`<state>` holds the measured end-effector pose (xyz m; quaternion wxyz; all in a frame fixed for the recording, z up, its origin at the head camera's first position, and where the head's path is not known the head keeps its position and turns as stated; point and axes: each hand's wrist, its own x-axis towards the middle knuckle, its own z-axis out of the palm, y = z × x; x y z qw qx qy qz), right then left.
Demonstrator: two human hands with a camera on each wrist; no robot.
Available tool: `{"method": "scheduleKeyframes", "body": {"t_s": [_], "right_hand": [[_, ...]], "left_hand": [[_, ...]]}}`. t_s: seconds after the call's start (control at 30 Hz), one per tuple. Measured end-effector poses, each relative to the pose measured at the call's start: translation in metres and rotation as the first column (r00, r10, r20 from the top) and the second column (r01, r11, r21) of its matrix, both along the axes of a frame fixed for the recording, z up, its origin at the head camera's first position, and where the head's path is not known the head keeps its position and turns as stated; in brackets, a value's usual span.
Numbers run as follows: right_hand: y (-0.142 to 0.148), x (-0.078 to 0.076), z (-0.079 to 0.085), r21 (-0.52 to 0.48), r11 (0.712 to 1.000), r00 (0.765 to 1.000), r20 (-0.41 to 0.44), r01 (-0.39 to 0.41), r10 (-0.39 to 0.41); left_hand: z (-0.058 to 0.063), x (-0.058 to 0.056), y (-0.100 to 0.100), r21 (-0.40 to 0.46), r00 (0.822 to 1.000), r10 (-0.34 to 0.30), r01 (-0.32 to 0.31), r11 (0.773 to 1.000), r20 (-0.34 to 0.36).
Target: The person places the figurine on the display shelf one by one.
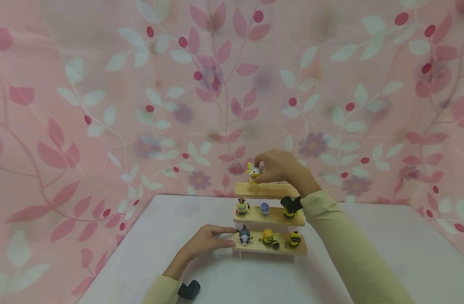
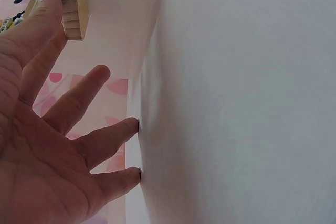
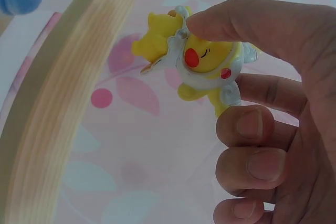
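Here the right hand [image 1: 280,166] pinches a partly hidden figurine [image 3: 216,55], the left [image 1: 204,243] a shelf [image 1: 256,248].

The right arm [image 1: 353,240] slants up from the lower right to the centre, its wrist [image 1: 305,181] angled leftward; the right grip [image 1: 279,166] pinches with thumb and forefinger, the other fingers [image 3: 252,166] curled. From bottom left of centre rises the left forearm [image 1: 171,270], the left grip [image 1: 205,242] fanning its three lower fingers [image 2: 110,142].

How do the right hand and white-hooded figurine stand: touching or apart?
Touching: the right wrist view shows the right hand pinching the white-hooded figurine.
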<state>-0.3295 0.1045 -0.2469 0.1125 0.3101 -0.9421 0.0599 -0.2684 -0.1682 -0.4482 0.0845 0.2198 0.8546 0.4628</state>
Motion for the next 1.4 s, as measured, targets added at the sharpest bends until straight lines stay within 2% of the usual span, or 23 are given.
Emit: {"method": "scheduleKeyframes", "body": {"t_s": [0.23,0.47,0.77,0.97,1.17,1.4], "right_hand": [[-0.012,-0.006,-0.006,0.033,0.999,0.999,-0.005,0.042,-0.042],[-0.024,-0.005,-0.01,0.036,0.999,1.0,-0.001,-0.005,0.005],[-0.035,-0.007,-0.015,0.082,0.997,0.999,-0.048,-0.006,0.01],[-0.04,-0.008,-0.017,0.082,0.996,1.0,-0.021,0.021,-0.019],[-0.04,-0.008,-0.018,0.077,0.997,1.0,0.008,0.007,-0.008],[-0.036,-0.007,-0.018,0.089,0.996,1.0,-0.007,-0.009,0.01]], "left_hand": [[0.002,0.002,0.0,0.004,1.0,-0.011,0.011,1.0,-0.01],[0.001,0.002,0.0,0.006,1.0,-0.013,0.013,1.0,-0.009],[0.001,0.002,-0.001,0.009,1.0,-0.013,0.013,1.0,-0.014],[0.001,0.001,-0.001,0.002,1.0,-0.011,0.011,1.0,-0.011],[0.001,0.001,0.0,0.0,1.0,-0.002,0.002,1.0,-0.007],[0.002,0.002,0.0,0.008,1.0,-0.011,0.011,1.0,-0.013]]}}
